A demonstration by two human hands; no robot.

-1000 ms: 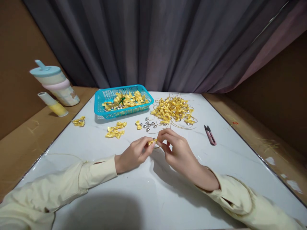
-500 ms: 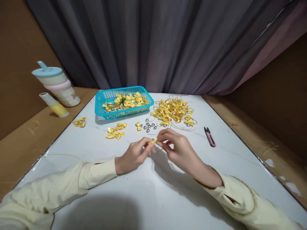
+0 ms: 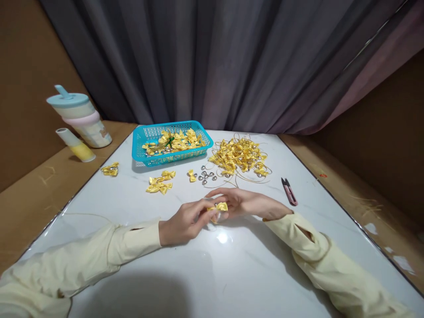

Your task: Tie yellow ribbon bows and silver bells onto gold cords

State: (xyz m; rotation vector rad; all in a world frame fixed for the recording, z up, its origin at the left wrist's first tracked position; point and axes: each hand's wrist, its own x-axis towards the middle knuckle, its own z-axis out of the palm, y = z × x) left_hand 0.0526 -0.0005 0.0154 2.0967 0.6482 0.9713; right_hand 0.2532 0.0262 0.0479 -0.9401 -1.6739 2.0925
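Note:
A small yellow ribbon bow sits between both hands, low over the white table. My left hand pinches it from the left with thumb and fingers closed. My right hand lies lower and flatter, palm turned partly up, its fingers curled around the bow's right side. Both arms wear pale yellow sleeves. Several silver heart beads lie just beyond the hands.
A turquoise basket of yellow bows stands at the back. To its right lies a heap of bows on gold loops. Loose bows rest left of centre, pink snips right. A lidded cup and small tube sit far left.
My right hand has dropped toward the table and rolled palm-up, its forearm now lying flat. The bow shows more fully between the fingers. The left hand barely moved.

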